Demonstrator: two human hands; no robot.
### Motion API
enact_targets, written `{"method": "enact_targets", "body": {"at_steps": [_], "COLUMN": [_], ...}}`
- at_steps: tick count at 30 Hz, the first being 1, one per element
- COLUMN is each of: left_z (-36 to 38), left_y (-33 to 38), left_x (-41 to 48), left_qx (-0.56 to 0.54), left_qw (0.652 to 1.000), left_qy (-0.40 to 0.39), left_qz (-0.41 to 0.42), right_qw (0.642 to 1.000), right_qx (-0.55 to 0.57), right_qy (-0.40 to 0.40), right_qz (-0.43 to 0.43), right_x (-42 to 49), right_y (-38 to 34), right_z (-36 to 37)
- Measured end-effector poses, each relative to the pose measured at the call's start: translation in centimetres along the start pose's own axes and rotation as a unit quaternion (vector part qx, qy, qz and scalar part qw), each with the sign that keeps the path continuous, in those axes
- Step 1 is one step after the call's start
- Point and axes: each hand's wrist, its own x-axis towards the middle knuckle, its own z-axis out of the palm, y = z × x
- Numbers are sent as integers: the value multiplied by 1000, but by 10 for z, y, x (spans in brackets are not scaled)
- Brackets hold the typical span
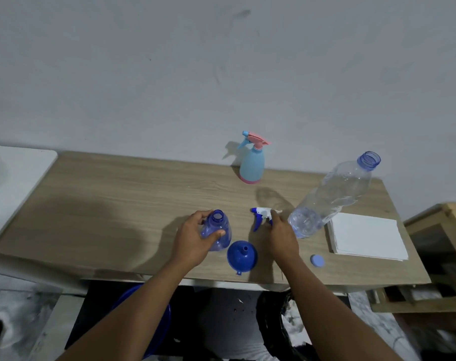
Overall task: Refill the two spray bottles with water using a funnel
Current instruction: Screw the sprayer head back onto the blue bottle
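My left hand grips an open, clear blue spray bottle standing upright on the wooden table, its top off. My right hand rests on the white and blue spray head lying on the table, fingers touching its rear part. A blue funnel sits upside down between my hands, near the front edge. A light blue and pink spray bottle stands closed at the back by the wall. A large clear water bottle stands uncapped to the right.
A stack of white paper sheets lies at the table's right. A small blue cap sits near the front edge. A wooden crate stands right of the table. A blue basin is under the table.
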Motion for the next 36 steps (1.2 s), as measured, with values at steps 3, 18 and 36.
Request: {"method": "enact_targets", "body": {"at_steps": [3, 18, 36], "left_z": [-1, -1, -7], "left_y": [0, 4, 9], "left_x": [1, -1, 5], "left_qx": [-1, 4, -3], "left_qw": [1000, 1000, 998], "left_qy": [-4, -13, -45], "left_qz": [-2, -17, -52], "right_qw": [998, 946, 801], "right_qx": [-68, 284, 547], "right_qy": [-10, 157, 182], "right_qz": [4, -14, -160], "right_x": [11, -7, -59], "right_y": [1, -44, -186], "right_z": [6, -38, -95]}}
